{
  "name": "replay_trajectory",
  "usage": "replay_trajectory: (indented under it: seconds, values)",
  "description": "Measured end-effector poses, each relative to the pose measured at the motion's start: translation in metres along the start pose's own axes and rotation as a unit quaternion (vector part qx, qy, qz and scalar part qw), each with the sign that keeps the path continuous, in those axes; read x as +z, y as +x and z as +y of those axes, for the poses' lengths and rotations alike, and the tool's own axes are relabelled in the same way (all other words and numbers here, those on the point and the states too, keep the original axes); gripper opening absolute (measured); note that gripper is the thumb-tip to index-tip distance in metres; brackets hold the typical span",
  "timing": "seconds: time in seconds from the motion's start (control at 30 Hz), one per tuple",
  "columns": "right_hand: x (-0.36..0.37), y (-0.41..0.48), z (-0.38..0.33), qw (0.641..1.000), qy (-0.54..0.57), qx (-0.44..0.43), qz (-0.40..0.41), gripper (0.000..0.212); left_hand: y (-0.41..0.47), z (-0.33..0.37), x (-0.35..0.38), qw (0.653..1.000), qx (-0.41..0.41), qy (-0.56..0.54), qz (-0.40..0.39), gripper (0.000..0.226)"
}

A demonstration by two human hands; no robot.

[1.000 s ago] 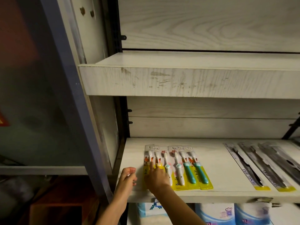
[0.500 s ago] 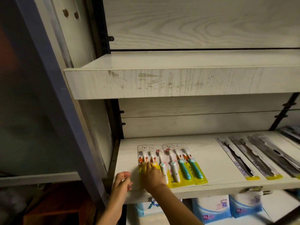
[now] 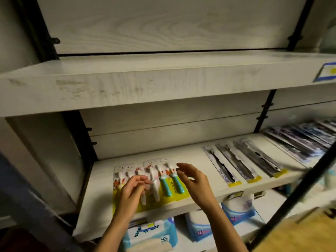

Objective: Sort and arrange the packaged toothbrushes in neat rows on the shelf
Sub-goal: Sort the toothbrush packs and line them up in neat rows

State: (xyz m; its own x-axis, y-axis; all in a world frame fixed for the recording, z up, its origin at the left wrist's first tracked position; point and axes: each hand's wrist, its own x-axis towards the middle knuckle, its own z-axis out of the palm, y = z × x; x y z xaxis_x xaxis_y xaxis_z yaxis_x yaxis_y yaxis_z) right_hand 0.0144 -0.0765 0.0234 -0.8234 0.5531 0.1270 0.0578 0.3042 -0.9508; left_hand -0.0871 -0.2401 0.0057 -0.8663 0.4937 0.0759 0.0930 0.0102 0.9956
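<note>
Several yellow-backed children's toothbrush packs [image 3: 167,184] with teal and white handles lie side by side at the left of the white shelf [image 3: 196,157]. My left hand [image 3: 133,188] is over the leftmost packs with its fingers loosely bent; I cannot tell whether it touches them. Hovering at the right edge of the same group, my right hand [image 3: 195,180] has relaxed, slightly curled fingers and holds nothing. Three dark toothbrush packs [image 3: 234,168] lie in a slanted row further right.
More dark packs [image 3: 301,139] fill the shelf's far right. An upper shelf [image 3: 145,84] overhangs, carrying a blue-edged label [image 3: 327,73]. Soft blue-and-white packages [image 3: 151,235] sit on the level below. A black diagonal bar [image 3: 300,188] crosses the right foreground.
My left hand has moved from the shelf's front edge onto the leftmost packs. My right hand has lifted off them and shifted to the right side of the group. The view has swung right.
</note>
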Motion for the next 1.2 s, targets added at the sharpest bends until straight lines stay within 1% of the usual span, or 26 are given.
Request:
replay_trajectory:
  seconds: [0.17,0.3,0.43,0.57,0.77,0.93,1.03,1.13,1.17,1.2]
  values:
    - [-0.074,0.0,0.033,0.999,-0.029,0.003,-0.023,0.023,-0.002,-0.004,0.073,1.0,-0.007,-0.011,0.024,0.026]
    - [-0.144,0.004,0.056,0.998,-0.041,0.01,-0.056,0.023,-0.009,-0.009,0.136,0.997,-0.037,-0.03,0.06,0.027]
    - [-0.197,0.011,0.077,0.999,-0.02,0.015,-0.038,0.019,-0.015,-0.014,0.186,0.996,-0.065,-0.011,0.057,0.024]
    - [-0.226,0.011,0.086,0.999,0.001,0.025,-0.038,0.019,-0.02,-0.016,0.218,0.995,-0.081,0.023,0.052,0.021]
    - [-0.248,0.016,0.093,0.999,0.002,0.023,-0.029,0.019,-0.008,-0.017,0.242,0.993,-0.093,0.045,0.049,0.022]
    - [-0.277,0.02,0.101,1.0,-0.008,0.015,-0.023,0.026,0.009,-0.027,0.276,0.991,-0.102,0.058,0.059,0.022]
    - [-0.295,0.025,0.108,0.999,-0.005,0.028,-0.029,0.028,0.018,-0.044,0.298,0.984,-0.123,0.102,0.085,0.023]
    - [-0.308,0.034,0.112,0.998,-0.015,0.026,-0.054,0.025,0.038,-0.051,0.322,0.962,-0.104,0.204,0.149,0.012]
    - [-0.312,0.037,0.112,0.998,-0.019,0.023,-0.064,0.024,0.047,-0.05,0.331,0.949,-0.098,0.248,0.166,0.022]
    - [-0.315,0.04,0.111,0.997,-0.02,0.019,-0.074,0.024,0.057,-0.05,0.34,0.935,-0.108,0.295,0.168,0.039]
